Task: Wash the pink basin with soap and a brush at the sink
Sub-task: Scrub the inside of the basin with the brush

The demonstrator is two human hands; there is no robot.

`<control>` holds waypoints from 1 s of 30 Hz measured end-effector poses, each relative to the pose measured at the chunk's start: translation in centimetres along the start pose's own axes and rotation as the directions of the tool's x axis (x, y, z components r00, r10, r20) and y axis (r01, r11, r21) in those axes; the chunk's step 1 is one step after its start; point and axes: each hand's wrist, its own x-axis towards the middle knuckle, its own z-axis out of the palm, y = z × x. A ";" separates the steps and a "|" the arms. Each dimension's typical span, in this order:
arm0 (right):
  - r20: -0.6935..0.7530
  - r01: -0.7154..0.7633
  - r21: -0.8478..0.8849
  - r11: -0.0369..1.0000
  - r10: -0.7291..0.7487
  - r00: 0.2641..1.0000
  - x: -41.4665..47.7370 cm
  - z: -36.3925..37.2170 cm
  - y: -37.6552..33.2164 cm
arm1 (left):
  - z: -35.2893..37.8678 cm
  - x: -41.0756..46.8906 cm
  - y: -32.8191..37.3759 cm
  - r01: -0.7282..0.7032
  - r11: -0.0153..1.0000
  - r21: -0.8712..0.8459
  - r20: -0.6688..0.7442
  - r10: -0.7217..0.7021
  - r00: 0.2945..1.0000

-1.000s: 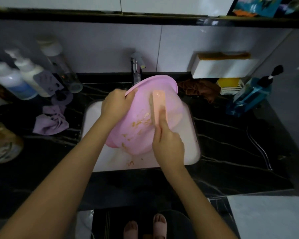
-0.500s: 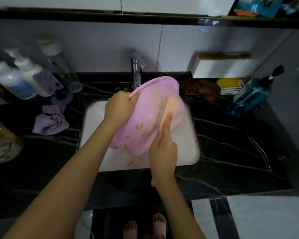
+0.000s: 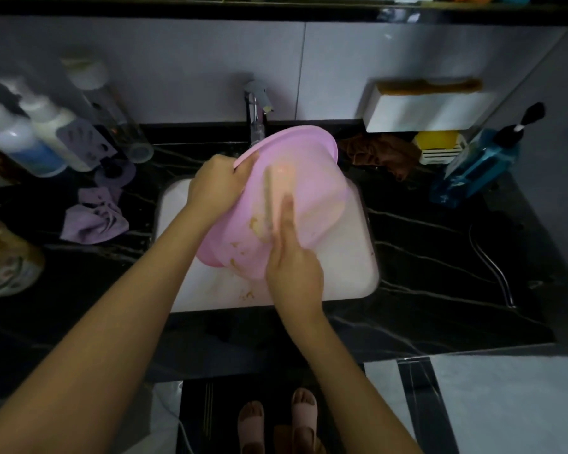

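Gripping the brush (image 3: 277, 191) in the right hand (image 3: 294, 273), fingers curled round its handle and the forefinger laid along its back, we work it on the basin (image 3: 312, 172); the left hand (image 3: 217, 188) grips the rim on the left side and holds the basin tilted above the sink (image 3: 358, 276), its far rim just in front of the tap (image 3: 255, 116). Yellowish smears (image 3: 256, 227) cling to the wall beside and below the brush, with a few specks on the sink floor underneath; we judge the scrubbing to be mid-course, not near done. To do it well we should press the bristles flat with that forefinger, run short overlapping strokes across each smear, and let the left hand turn the basin bit by bit so no patch is skipped; the hold on the rim must be firm, since wet plastic will likely slide and flex under the push. Whether water runs from the tap we cannot tell; the picture is blurred there. Outward on the dark counter (image 3: 440, 257), a brown cloth (image 3: 379, 154) lies just right of the basin's rim and a blue bottle (image 3: 473, 172) stands farther right; a purple cloth (image 3: 94, 219) and white bottles (image 3: 46, 129) sit well to the left; none blocks the strokes, though the tap, close behind the rim, limits how far the basin can tip back.
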 end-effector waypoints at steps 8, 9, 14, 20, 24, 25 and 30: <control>0.009 0.056 -0.079 0.995 -0.056 0.998 -3.1 0.2 0.7 | -0.5 0.1 -1.1 0.060 0.997 -0.048 0.004 -0.060 0.998; -0.012 0.036 -0.154 0.987 -0.039 0.999 -1.4 -0.2 1.1 | -0.6 0.2 -1.3 0.066 0.996 -0.056 0.007 -0.065 0.998; 0.031 -0.121 -0.188 0.975 0.129 0.991 4.3 -3.1 1.0 | -0.5 0.3 -1.3 0.058 0.997 -0.058 0.010 -0.058 0.998; 0.156 0.196 -0.356 0.914 -0.148 0.977 -0.9 -2.3 1.5 | -0.4 -0.2 -1.1 0.028 0.999 -0.044 -0.039 -0.030 0.999; 0.128 0.115 -0.372 0.921 -0.072 0.989 2.7 -4.8 1.9 | 0.0 -2.4 -3.1 -0.165 0.985 -0.055 -0.205 0.151 0.967; 0.165 0.095 -0.346 0.933 -0.039 0.986 3.5 -5.3 2.1 | 0.3 -3.3 -4.0 -0.190 0.977 -0.094 -0.229 0.164 0.960; 0.152 0.057 -0.321 0.945 -0.008 0.988 5.5 -6.1 2.8 | 2.5 -7.4 -9.0 0.036 0.933 -0.357 -0.262 -0.137 0.955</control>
